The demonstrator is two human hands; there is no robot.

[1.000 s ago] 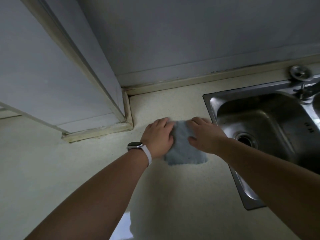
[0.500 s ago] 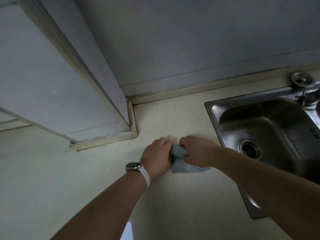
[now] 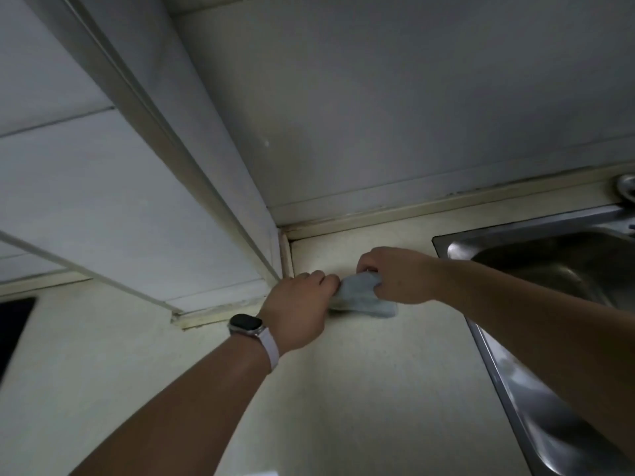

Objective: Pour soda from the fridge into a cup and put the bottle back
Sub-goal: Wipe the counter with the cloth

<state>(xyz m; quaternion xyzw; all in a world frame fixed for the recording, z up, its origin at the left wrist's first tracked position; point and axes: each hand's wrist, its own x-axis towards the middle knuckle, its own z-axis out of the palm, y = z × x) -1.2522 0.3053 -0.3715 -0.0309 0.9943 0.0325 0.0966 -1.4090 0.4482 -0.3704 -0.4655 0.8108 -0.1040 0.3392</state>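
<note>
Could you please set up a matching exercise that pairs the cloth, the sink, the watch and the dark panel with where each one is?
Things:
1. cloth
2. sink
3. watch
4. dark panel

Places:
A. left edge of the view
B. on the left wrist
C. set into the counter on the right
D. between the left hand and right hand

Pairs: 1-D, 2-C, 3-B, 4-A

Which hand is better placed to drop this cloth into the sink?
Right, probably. The right hand pinches the cloth and lies nearer the sink; the left hand grips its far end beside the cabinet.
</note>
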